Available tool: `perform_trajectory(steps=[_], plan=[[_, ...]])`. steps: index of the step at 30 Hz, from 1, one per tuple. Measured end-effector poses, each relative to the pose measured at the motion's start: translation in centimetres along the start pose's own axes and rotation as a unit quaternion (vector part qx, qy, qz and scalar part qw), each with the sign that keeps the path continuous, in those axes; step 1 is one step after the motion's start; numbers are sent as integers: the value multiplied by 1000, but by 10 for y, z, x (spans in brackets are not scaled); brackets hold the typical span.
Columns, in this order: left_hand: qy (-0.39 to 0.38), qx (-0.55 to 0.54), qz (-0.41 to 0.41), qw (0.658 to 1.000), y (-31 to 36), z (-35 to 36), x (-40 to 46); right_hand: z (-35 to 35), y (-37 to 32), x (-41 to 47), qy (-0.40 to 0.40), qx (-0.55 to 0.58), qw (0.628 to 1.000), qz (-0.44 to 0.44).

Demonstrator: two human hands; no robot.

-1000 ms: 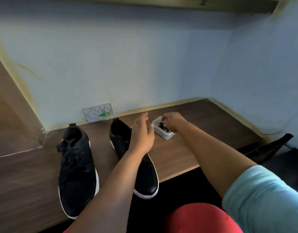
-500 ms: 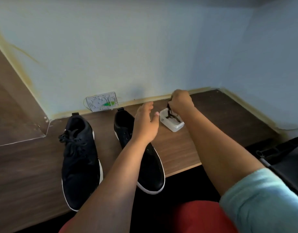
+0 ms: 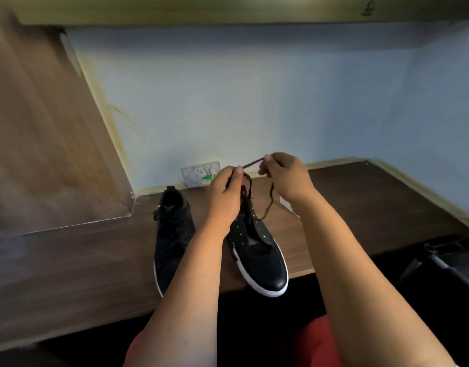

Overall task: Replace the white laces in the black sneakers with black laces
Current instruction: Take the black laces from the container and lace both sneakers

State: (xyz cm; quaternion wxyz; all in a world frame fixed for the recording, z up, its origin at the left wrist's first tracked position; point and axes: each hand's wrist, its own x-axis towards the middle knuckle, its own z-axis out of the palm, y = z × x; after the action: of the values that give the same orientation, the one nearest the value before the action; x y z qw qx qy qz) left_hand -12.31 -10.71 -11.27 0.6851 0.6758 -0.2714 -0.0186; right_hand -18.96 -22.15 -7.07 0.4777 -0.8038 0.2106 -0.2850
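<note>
No brand or readable writing anywhere that I can make out. The white wall plate (image 3: 201,172) at the back edge of the bench has some green and scribbly marks on it, but they're too blurry to read.

The black lace (image 3: 252,163) is up in the air between both hands, above the back half of the bench. A short stretch of it runs taut from the left hand (image 3: 225,193) to the right hand (image 3: 286,176). The rest hangs down in loops: one strand drops from the right hand toward the bench, another falls by the left thumb down to the eyelets of the right sneaker (image 3: 257,247).

Left hand is curled, thumb and fingers pinching the lace. Right hand is doing the same a bit higher and further back, fingertips pinched on the lace end, the other fingers folded in. So both are gripping the lace, neither is loose.

The right sneaker lies right under the hands, toe sticking out over the front edge of the bench (image 3: 69,260), eyelets showing. The left sneaker (image 3: 172,234) sits just beside it on the left, already laced in black with a knot near the tongue, toe also near the front edge.

A bit of a white container (image 3: 287,206) peeks out behind the right wrist.
</note>
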Motion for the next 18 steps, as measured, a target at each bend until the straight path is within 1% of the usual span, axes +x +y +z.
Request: perform_trajectory(steps=[1,2,3,4,5,6,7,8,9,10,11,12,13,14,15,16,18], plan=[[11,-38,-38,998,1,-7,-4,2,7,-3,-8,97,993,60],[27,-79,-79,993,5,-14,-6,3,14,-5,-11,197,973,123],[54,-113,-115,985,9,-19,-7,4,18,-8,-7,285,941,180],[83,-141,-144,976,11,-26,-8,4,22,-10,2,344,911,226],[116,-159,-165,966,11,-31,-8,2,26,-11,15,372,891,259],[146,-156,-174,961,9,-38,-8,0,31,-12,26,372,886,278],[170,-138,-167,961,5,-44,-10,-1,36,-14,29,346,894,282],[179,-77,-149,969,-3,-51,-11,-1,40,-17,25,304,911,277],[164,33,-126,978,-14,-56,-12,0,44,-19,15,249,932,263],[127,179,-105,970,-21,-61,-15,3,46,-22,1,186,954,236],[74,310,-82,944,-27,-60,-17,8,48,-24,-19,126,973,194],[12,381,-56,923,-27,-56,-19,14,47,-28,-50,84,984,146],[-49,377,-34,924,-26,-48,-20,21,44,-32,-89,65,989,102],[-99,325,-24,940,-20,-37,-22,27,41,-37,-133,60,987,71],[-123,270,-22,955,-17,-27,-25,32,39,-41,-166,50,984,45],[-129,252,-23,959,-13,-20,-28,35,39,-44,-186,35,982,26],[-127,275,-32,952,-12,-16,-32,32,40,-42,-198,4,980,5]])
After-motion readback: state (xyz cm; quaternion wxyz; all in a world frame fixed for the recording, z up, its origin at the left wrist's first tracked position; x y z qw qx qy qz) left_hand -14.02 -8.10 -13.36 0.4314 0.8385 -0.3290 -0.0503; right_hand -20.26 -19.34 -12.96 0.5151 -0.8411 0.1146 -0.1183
